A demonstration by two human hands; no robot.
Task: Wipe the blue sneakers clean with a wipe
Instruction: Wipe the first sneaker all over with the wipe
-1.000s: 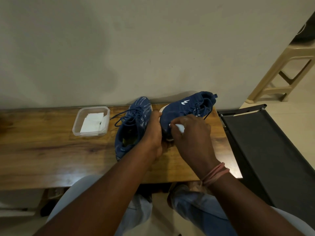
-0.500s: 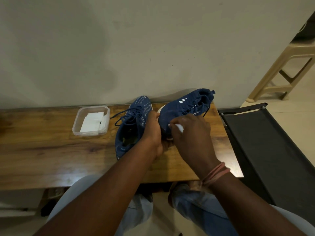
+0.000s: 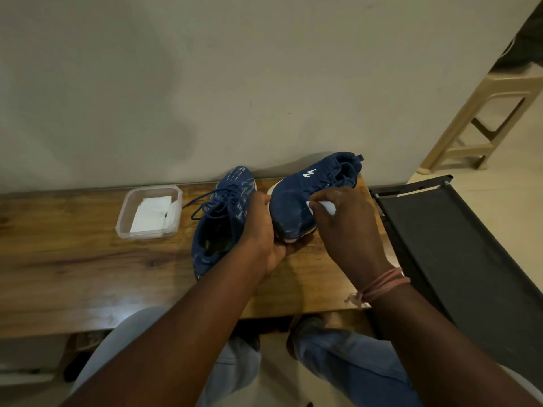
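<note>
Two blue sneakers are on the wooden table point(image 3: 73, 268). One sneaker point(image 3: 223, 212) lies flat, laces up, toe toward the wall. The other sneaker point(image 3: 305, 195) with a white logo is tilted up, toe toward me. My left hand point(image 3: 264, 233) grips its toe and sole from the left and below. My right hand point(image 3: 343, 227) holds a white wipe point(image 3: 323, 205) pressed against the sneaker's toe side. Most of the wipe is hidden under my fingers.
A clear plastic container point(image 3: 123, 218) with folded white wipes point(image 3: 152, 214) sits left of the sneakers. A dark fabric frame point(image 3: 458, 245) stands to the right of the table, a beige plastic stool point(image 3: 493, 113) behind it. The wall runs right behind the table.
The held sneaker has tipped slightly higher at its heel. My right hand with the wipe has slid a little to the right along the toe side.
</note>
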